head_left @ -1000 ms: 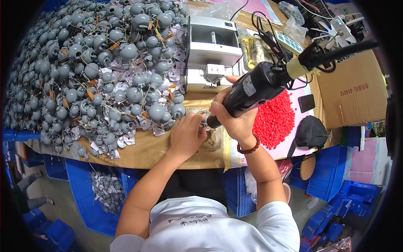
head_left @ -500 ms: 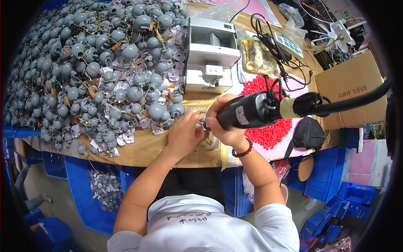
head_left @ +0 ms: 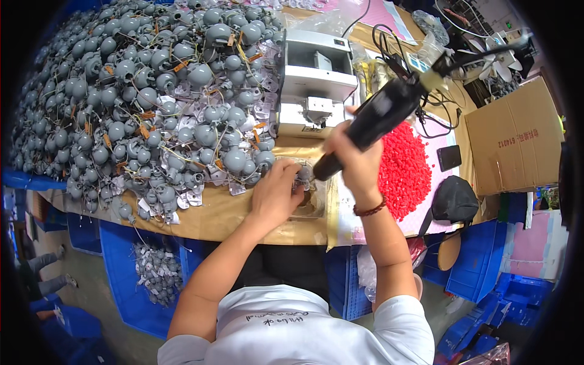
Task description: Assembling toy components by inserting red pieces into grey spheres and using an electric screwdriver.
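My right hand (head_left: 353, 155) is wrapped around a black electric screwdriver (head_left: 389, 109), tilted with its lower end toward the left and a cable leaving its upper end. That lower end is beside a small grey round-bodied part (head_left: 303, 173), apart from it as far as I can see. My left hand (head_left: 277, 191) has its fingers closed on this grey part, steadying it at a clear, flat fixture (head_left: 313, 208) on the table. The fingers partly hide the part. Left of my left hand lies a large heap of similar grey parts (head_left: 201, 75) with wires and orange tags.
A white-and-grey machine (head_left: 317, 81) stands behind my hands. Small red pieces (head_left: 404, 176) are piled on the right, near a phone (head_left: 449, 158), a black pouch (head_left: 451, 199) and a cardboard box (head_left: 516, 140). A blue bin (head_left: 125, 286) with grey parts is below the table's front.
My right hand has lifted the screwdriver away from the grey part, up and to the right, tilting it steeply. My left hand stays at the part. The view has shifted slightly.
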Demonstrator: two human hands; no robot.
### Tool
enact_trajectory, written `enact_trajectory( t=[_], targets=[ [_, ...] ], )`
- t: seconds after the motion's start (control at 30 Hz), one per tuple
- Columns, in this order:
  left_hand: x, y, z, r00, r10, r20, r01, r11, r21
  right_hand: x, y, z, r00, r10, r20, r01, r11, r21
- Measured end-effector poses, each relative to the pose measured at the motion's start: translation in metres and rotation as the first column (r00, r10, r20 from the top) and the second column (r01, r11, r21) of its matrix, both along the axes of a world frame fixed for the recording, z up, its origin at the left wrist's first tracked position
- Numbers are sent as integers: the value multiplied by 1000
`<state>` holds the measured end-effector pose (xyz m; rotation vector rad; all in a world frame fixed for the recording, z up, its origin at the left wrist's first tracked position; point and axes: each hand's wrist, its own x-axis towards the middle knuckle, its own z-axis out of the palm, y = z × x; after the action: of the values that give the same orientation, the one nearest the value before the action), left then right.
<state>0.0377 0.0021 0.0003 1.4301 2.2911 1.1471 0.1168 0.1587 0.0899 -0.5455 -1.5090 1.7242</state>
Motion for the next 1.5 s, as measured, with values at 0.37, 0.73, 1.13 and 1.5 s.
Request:
enact_trajectory(
  t=[0.37, 0.73, 1.13, 1.5],
  targets=[
    [5, -12, -12, 986, -5, -166, 37, 980, 195, 41, 58, -89, 920, -293, 258, 73, 779, 623],
    [8, -10, -10, 979, -29, -203, 84, 959, 269, 37, -17, -83, 967, -76, 244, -51, 878, 476],
    [-31, -168, 74, 950, -307, -51, 299, 946, -126, 63, 5, -58, 782, 470, 410, -564, 813, 146],
    [-42, -173, 48, 956, 47, -290, -142, 937, -318, 102, 102, -95, 666, -495, 558, -410, 382, 828]
  ],
)
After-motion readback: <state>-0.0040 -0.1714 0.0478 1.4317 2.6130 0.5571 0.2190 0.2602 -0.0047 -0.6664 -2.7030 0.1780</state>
